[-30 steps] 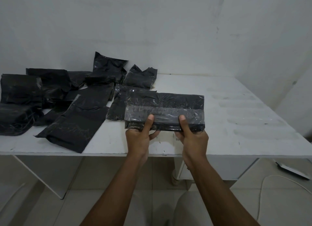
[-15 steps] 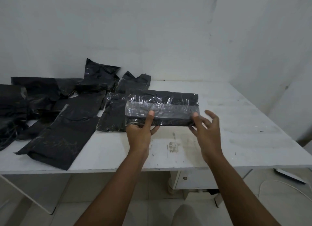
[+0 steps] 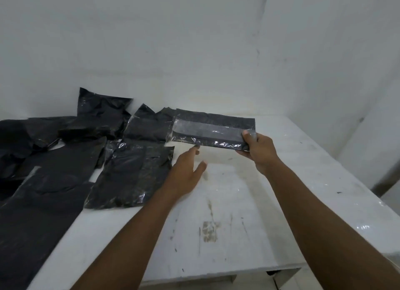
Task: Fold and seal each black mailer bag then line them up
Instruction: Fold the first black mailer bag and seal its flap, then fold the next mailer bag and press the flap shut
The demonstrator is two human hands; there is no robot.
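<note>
One mailer in right hand

A scuffed white desk is carrying loose black mailer bags, all lying left of the left hand, apparently overlapping.

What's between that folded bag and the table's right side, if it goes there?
Nothing visible. The right hand grips the bag by its right end above the table; only the open left hand is below its left part. The other bags lie to the left.
</note>
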